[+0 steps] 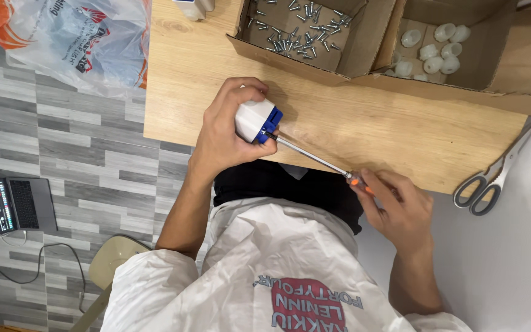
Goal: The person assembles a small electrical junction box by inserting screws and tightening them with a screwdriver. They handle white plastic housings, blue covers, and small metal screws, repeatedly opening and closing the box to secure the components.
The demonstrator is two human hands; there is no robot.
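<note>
At the worktop's (351, 132) near edge, the left hand (225, 132) clamps a white-and-blue plastic fitting (256, 120) while right-hand fingers (394, 206) pinch the screwdriver (314, 158), best kept square in its screw.

Person in a white printed top over a dark garment, both forearms bare

The top is white, thin and creased, with short sleeves bunched at the upper arms; it carries a round red printed patch with pale lettering and a line of grey lettering arcing beside it. A black garment shows as a dark band where the white cloth ends near the tabletop's near edge. The left hand (225, 132) and right hand (397, 209) are bare, with no gloves, rings, watch or wristband in sight. Both forearms are uncovered from elbow to wrist. The fingernails that show are short and unpainted.
</note>
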